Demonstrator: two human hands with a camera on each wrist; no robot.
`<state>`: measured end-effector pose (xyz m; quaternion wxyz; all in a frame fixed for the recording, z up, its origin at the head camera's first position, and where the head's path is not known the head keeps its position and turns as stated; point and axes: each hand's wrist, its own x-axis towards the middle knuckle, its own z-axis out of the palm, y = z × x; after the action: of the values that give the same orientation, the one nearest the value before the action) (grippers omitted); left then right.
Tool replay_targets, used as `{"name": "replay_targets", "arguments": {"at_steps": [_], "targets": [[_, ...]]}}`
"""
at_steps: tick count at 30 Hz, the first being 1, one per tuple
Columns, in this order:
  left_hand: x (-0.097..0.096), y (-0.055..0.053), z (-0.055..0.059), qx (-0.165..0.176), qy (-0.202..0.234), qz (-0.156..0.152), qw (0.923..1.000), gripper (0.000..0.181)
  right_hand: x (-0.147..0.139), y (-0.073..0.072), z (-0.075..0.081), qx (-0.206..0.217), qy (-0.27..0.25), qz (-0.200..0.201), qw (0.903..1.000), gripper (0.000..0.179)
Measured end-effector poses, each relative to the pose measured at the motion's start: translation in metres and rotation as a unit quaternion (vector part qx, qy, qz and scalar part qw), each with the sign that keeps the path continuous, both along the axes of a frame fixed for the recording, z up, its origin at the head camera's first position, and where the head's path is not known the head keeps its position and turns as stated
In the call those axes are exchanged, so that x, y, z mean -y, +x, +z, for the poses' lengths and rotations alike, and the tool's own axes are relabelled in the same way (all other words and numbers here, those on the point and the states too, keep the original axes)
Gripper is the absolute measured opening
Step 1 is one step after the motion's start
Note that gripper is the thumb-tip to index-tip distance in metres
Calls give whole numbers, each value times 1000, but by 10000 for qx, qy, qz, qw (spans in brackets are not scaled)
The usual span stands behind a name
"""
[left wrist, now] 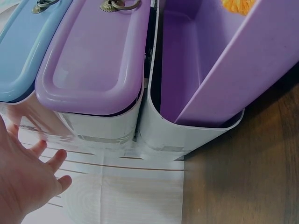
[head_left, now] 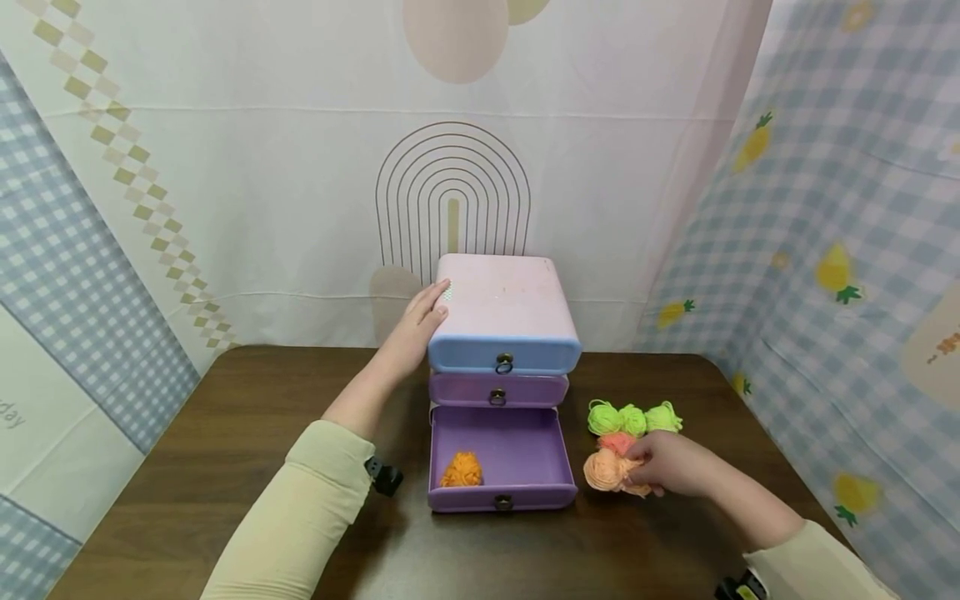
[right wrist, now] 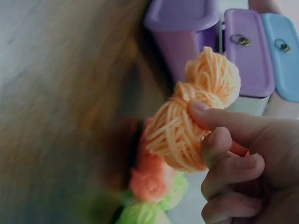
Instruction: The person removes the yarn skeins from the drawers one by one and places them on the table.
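Observation:
My right hand [head_left: 678, 464] pinches a peach yarn skein [right wrist: 180, 133], bunched at its middle, between thumb and fingers to the right of the drawer unit. Behind it lies coral yarn [right wrist: 148, 182], with several bright green yarn balls [head_left: 632, 419] farther back. My left hand [head_left: 411, 335] rests against the left upper side of the small drawer unit [head_left: 506, 292], its fingers spread. The bottom purple drawer [head_left: 536, 498] is pulled out, and an orange yarn ball [head_left: 461, 471] lies in its front left part.
Above the pulled-out drawer, the purple middle drawer [head_left: 536, 392] and blue top drawer [head_left: 465, 354] are closed, each with a ring pull. Everything stands on a dark wooden table [head_left: 247, 417]. Cloth hangings [head_left: 300, 208] enclose the back and sides.

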<state>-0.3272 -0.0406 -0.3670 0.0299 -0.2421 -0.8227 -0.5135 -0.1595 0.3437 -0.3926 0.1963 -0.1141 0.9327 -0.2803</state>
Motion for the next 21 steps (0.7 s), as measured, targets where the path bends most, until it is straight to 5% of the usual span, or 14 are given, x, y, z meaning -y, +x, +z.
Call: {"name": "replay_targets", "arguments": {"at_steps": [8, 21], "targets": [[0, 1, 1, -12, -35, 17, 10000, 54, -16, 3, -12, 319, 52, 173, 9993, 39], [1, -2, -1, -24, -22, -28, 10000, 54, -22, 0, -18, 712, -30, 546, 9960, 29]]}}
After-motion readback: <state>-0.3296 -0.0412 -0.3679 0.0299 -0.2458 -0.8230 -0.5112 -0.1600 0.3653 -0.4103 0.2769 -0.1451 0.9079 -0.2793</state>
